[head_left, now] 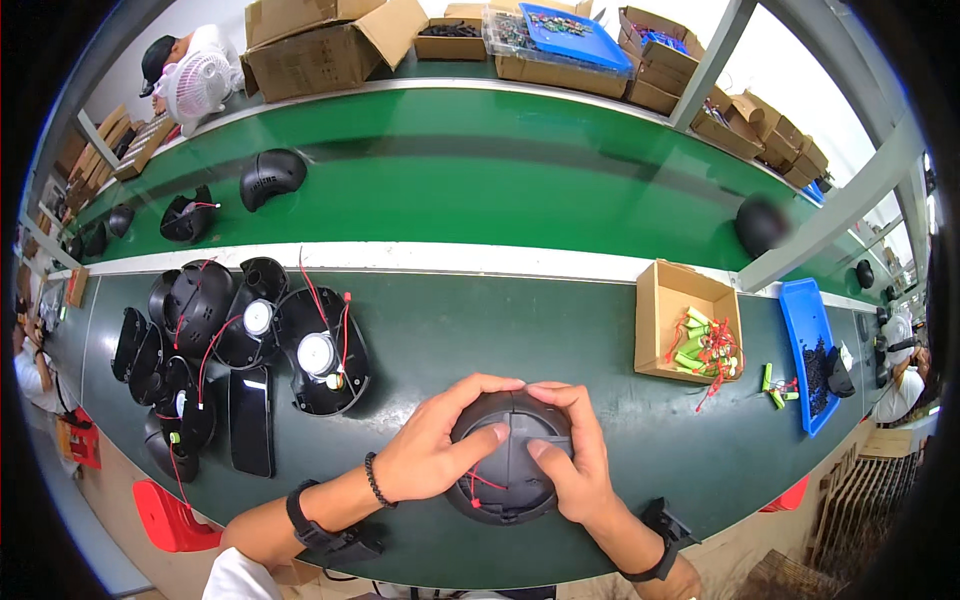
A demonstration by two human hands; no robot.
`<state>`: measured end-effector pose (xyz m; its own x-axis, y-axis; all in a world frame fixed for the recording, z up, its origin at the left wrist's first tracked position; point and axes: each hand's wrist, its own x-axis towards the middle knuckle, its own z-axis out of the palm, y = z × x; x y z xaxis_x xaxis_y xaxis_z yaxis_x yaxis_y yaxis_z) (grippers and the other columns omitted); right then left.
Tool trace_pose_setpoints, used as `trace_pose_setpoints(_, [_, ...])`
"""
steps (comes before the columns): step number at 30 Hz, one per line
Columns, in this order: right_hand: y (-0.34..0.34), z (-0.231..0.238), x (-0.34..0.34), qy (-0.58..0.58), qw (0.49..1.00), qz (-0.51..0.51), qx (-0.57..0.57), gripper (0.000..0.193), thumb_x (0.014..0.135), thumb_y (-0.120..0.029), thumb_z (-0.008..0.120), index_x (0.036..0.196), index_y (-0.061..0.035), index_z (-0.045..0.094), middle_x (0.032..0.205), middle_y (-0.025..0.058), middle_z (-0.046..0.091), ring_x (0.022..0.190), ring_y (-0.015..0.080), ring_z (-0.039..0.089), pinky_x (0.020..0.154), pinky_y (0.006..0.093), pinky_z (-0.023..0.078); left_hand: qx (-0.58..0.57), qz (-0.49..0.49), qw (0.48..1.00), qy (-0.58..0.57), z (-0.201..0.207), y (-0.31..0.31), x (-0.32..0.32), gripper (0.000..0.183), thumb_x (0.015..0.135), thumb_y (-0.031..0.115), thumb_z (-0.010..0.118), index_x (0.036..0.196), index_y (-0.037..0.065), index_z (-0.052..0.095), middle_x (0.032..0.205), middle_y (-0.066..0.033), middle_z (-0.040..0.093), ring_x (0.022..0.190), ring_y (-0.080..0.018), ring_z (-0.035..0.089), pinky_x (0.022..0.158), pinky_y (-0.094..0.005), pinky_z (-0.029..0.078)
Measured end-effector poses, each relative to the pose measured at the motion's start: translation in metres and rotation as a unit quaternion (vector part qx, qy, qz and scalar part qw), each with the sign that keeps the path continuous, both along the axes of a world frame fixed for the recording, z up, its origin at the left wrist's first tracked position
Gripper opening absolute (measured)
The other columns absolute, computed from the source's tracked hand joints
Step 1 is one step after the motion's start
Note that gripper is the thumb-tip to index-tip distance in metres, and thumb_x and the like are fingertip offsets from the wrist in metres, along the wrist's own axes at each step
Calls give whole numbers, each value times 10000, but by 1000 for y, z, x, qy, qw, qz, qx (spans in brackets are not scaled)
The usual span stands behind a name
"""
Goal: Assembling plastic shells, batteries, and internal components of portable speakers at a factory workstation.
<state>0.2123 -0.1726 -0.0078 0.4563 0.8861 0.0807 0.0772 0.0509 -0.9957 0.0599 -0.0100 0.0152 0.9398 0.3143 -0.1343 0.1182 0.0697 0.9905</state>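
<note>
Your left hand [435, 440] and right hand [582, 475] are cupping a round black housing [515, 485] from both sides, holding it near the front edge of the table [500, 320]. Red wires [474, 489] are showing on its face, below your left hand. You appear to be fitting or pressing its parts together; the next move is probably calling for even pressure, with those wires being kept from pinching. Bare table is stretching ahead and rightward to the cardboard box [653, 320], while the phone [251, 425] and open shell [340, 395] are crowding your left.
</note>
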Motion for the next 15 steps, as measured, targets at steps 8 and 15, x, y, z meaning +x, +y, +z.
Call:
trace_pose_setpoints(8, [1,-3,3,-4,1000,-7,-5,427,980,-182,553,1345,38,555,1359,221,594,1273,321,594,1132,421,439,-111,-16,993,-48,-19,6,-3,476,1158,214,391,1568,-1,502,1488,-145,616,1423,-249,544,1215,-382,391])
trace_pose_setpoints(15, [-1,0,-1,-49,999,-9,18,436,977,-198,539,1339,43,564,1337,235,597,1250,349,602,1131,435,438,-17,24,996,-85,-24,-1,-3,423,1122,146,395,1456,-24,593,1452,-167,635,1358,-264,594,1174,-382,428])
